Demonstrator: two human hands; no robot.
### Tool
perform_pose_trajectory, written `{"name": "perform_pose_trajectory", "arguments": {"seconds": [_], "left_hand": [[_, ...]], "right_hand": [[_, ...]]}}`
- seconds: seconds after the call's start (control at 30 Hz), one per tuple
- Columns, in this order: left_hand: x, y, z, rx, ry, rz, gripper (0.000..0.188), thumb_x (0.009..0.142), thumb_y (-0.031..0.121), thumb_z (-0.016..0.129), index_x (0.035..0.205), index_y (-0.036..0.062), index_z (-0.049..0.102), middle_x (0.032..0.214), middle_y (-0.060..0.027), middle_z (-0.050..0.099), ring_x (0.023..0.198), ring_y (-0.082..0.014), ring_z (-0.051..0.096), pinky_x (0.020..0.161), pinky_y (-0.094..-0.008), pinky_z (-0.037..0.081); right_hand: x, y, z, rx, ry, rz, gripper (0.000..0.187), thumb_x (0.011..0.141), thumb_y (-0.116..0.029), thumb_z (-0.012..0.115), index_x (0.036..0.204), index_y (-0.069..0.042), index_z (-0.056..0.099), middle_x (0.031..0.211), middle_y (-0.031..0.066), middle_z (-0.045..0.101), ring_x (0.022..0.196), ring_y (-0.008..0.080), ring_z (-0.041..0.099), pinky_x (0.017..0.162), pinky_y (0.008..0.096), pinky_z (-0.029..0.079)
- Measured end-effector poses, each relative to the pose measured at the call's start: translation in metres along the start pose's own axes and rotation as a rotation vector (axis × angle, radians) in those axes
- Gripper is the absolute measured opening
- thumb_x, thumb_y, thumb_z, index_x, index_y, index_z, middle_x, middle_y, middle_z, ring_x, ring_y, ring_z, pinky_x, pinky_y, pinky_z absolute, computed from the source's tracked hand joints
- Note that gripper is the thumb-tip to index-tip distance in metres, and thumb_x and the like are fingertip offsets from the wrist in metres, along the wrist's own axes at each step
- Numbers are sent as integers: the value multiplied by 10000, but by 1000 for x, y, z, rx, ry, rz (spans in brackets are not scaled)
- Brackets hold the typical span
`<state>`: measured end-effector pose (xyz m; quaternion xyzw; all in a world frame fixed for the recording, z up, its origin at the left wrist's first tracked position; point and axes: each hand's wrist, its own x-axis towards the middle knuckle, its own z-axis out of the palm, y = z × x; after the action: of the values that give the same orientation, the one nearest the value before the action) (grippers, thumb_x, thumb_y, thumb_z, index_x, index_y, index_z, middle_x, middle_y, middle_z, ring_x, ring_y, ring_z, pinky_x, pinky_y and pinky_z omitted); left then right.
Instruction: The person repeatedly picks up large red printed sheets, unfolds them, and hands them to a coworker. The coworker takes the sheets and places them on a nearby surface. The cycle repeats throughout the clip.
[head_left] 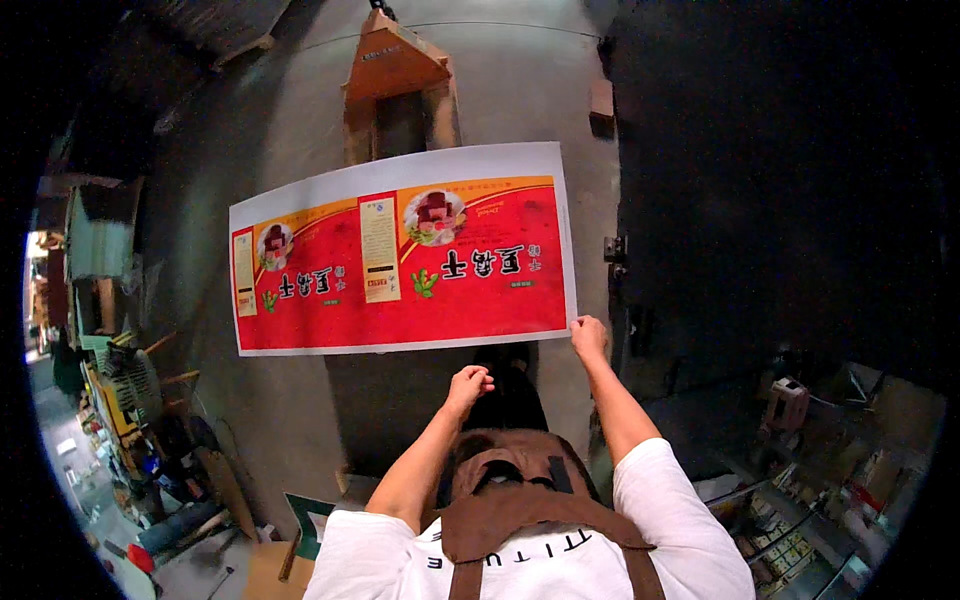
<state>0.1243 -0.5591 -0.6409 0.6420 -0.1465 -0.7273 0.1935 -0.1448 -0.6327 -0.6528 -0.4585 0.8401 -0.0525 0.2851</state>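
Note:
A large printed sheet (330,325) spreads out in front of me, red with yellow bands and white margins. Two like panels on it show food pictures and dark lettering that is upside down to me. My right hand (590,337) pinches the sheet at its near right corner. My left hand (468,386) is closed, its fingers curled together just below the sheet's near edge and apart from it. Nothing shows in those fingers. What lies under the sheet is hidden.
An orange pallet truck (395,65) stands on the grey floor (520,90) beyond the sheet. Cluttered tools and materials (130,390) line the left side. A dark machine surface (760,230) rises on the right, with metal parts and a rack (790,530) below it.

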Motion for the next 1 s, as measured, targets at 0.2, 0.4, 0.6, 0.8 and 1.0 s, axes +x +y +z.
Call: {"name": "perform_pose_trajectory", "arguments": {"seconds": [0.2,0.4,0.6,0.8,1.0], "left_hand": [[-5,6,26,11,-33,-70,203,849,182,469,991,50,529,839,-69,595,702,-137,589,617,-243,454],[1,4,50,-79,-137,-133,266,842,256,492,1016,55,495,934,-81,578,815,-174,585,681,-296,464],[7,24,75,-480,-182,-237,497,812,462,510,1098,66,418,1104,-101,514,1026,-217,490,818,-361,401],[6,13,65,-752,-175,-98,513,799,487,513,1089,73,428,1072,-109,510,1036,-241,466,862,-414,368],[-17,3,25,-563,-25,-253,645,818,539,428,1251,73,325,1233,-137,420,1129,-265,415,926,-419,319]], "right_hand": [[-5,-8,-16,-27,-28,5,221,727,-238,543,802,-47,626,807,165,615,774,320,585,695,415,452],[5,9,-18,141,-10,-17,299,742,-331,566,785,-40,616,736,147,610,665,290,584,592,396,449],[18,2,-27,700,-479,178,345,771,-383,578,755,-39,585,615,11,517,519,116,451,442,271,344],[-23,-29,-49,824,-375,-41,331,798,-338,568,802,-8,589,631,-5,514,573,83,439,499,255,359],[-58,-11,-32,885,-355,-27,278,823,-308,555,821,-29,559,690,-18,495,606,77,455,526,254,361]]}}
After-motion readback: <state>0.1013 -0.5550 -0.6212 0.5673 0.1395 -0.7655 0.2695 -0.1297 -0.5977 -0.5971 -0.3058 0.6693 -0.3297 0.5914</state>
